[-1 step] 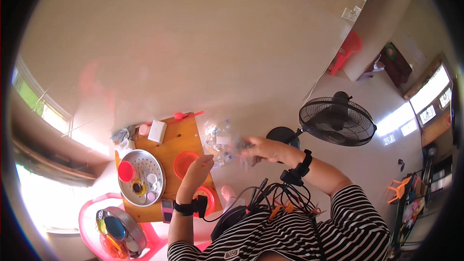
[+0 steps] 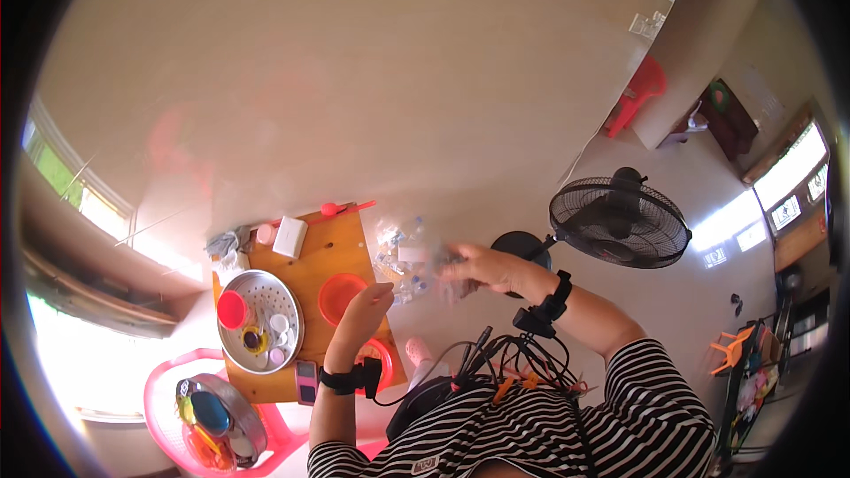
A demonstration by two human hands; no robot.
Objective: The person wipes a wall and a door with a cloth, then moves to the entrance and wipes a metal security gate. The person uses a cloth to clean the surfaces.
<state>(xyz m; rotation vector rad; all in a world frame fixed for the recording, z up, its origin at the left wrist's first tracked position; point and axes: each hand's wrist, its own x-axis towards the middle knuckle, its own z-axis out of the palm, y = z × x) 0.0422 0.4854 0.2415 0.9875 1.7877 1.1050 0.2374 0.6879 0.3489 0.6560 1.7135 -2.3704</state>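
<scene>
Over the floor right of the wooden table (image 2: 354, 248), my right hand (image 2: 487, 270) has its fingers curled round a blurred, see-through greyish thing that I cannot make out. My left hand (image 2: 365, 308) hangs above the table's right edge, back upward; its fingers point toward the right hand, and whether they grip anything is hidden. Between and beyond the hands lies a heap of clear plastic bottles (image 2: 412, 287), some with blue caps, with a white block-like piece (image 2: 412, 253) among them. Next to my left hand stands an orange-red bowl (image 2: 335, 299). Another red bowl (image 2: 388, 363) is partly behind my wrist.
A perforated metal tray (image 2: 292, 301) carries a red cup (image 2: 233, 310) and small items. A white box (image 2: 289, 236) and red ladle-like utensil (image 2: 332, 210) lie at the table's far side. A black standing fan (image 2: 620, 221) is at right. A pink chair (image 2: 159, 398) holds a pot (image 2: 243, 412).
</scene>
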